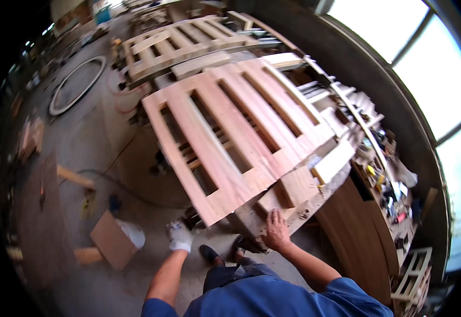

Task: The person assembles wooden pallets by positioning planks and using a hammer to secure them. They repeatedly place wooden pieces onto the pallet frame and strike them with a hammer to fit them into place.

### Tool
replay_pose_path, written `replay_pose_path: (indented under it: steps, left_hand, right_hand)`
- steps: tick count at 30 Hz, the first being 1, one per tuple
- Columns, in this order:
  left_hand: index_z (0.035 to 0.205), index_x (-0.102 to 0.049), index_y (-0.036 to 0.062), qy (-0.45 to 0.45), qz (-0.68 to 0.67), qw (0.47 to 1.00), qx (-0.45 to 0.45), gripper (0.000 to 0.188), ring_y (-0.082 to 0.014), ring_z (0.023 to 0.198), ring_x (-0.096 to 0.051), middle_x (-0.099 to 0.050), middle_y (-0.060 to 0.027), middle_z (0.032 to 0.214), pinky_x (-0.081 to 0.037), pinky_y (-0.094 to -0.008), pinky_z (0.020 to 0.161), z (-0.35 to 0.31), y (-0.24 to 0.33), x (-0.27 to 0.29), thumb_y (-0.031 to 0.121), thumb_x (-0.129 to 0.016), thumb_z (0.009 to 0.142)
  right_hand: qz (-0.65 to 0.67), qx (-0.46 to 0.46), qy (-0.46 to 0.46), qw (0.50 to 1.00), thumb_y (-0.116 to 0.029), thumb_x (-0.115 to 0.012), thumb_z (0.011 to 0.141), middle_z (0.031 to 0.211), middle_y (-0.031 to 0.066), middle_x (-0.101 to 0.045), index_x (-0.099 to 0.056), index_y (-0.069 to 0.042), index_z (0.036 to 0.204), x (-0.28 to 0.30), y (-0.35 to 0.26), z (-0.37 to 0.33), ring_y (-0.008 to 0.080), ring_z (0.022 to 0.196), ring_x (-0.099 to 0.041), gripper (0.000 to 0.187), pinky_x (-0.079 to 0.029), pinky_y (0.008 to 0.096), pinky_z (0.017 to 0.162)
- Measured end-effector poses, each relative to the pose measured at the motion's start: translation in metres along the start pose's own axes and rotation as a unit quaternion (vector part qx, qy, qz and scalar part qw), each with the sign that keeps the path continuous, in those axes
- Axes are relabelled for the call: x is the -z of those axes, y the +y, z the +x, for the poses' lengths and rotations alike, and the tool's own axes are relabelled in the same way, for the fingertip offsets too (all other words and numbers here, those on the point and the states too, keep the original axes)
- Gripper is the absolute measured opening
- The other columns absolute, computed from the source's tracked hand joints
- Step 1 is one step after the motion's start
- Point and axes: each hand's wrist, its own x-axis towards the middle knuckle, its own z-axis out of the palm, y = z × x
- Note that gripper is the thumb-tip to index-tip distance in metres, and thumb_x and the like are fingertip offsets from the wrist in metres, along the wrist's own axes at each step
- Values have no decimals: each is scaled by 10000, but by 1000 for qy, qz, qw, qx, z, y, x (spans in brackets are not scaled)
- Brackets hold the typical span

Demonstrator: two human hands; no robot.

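Note:
A slatted wooden panel (pixel 230 124), with long gaps between its pale pink boards, lies across the workbench (pixel 251 216). My left hand (pixel 179 236), in a white glove, is below the panel's near left corner. Its fingers look curled beside a dark metal part (pixel 193 217), partly hidden under that corner; what they hold is unclear. My bare right hand (pixel 277 231) rests on the bench's near edge, fingers stretched out against a wooden block (pixel 273 202). Next to this block, another wooden block (pixel 298 186) lies partly over it, touching the panel's near edge.
Farther back lies a second slatted panel (pixel 180 42). On the right, a cluttered side bench (pixel 399 211) runs below the windows, with a curved brown board (pixel 354 227) beside it. A white bucket (pixel 132 235), a leaning brown board (pixel 113 240) and a large ring (pixel 77 87) occupy the left floor.

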Motion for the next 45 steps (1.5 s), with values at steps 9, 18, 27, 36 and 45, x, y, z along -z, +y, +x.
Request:
replay_pose_path:
  steps: [9, 18, 27, 36, 45]
  left_hand:
    - [1185, -776, 16, -556, -405, 726, -5, 521, -185, 863, -752, -811, -103, 1073, -607, -313, 715, 91, -44, 88, 231, -989, 761]
    - [1177, -773, 87, -190, -160, 955, -163, 570, -333, 1032, -771, -807, -170, 1113, -609, -449, 910, 45, -26, 117, 344, -985, 716]
    - [1311, -651, 106, 61, -66, 995, -45, 565, -364, 1202, -648, -669, -145, 1318, -478, -530, 1059, -8, -13, 20, 227, -794, 779]
    - [1128, -819, 94, -388, -137, 899, -147, 432, -374, 1077, -762, -793, -193, 1151, -599, -462, 953, 79, -25, 92, 363, -858, 792]
    - [1018, -760, 50, -92, -104, 990, -22, 242, -459, 1015, -758, -779, -252, 1066, -610, -525, 913, 21, 3, 73, 178, -781, 813]
  right_hand:
    - [-15, -15, 16, 1000, -420, -825, 822, 1692, 327, -314, -346, 97, 1609, -1, 0, -8, 468, 1596, -291, 1057, -350, 548, 1245]
    - [-14, -9, 46, 999, -414, -819, 816, 1669, 330, -349, -390, 105, 1579, -8, -4, -6, 470, 1578, -323, 1017, -364, 553, 1229]
    - [-27, -5, 77, 997, -400, -819, 799, 1663, 340, -347, -391, 115, 1576, -22, -2, -5, 484, 1563, -339, 1026, -378, 573, 1208]
    - [23, 7, 43, 999, -291, -744, 839, 1661, 338, -353, -382, 130, 1575, 3, -2, -4, 483, 1566, -333, 922, -363, 577, 1226]
    - [27, -12, 38, 999, -313, -752, 843, 1691, 320, -331, -376, 97, 1598, -3, -2, -6, 471, 1596, -295, 938, -326, 584, 1257]
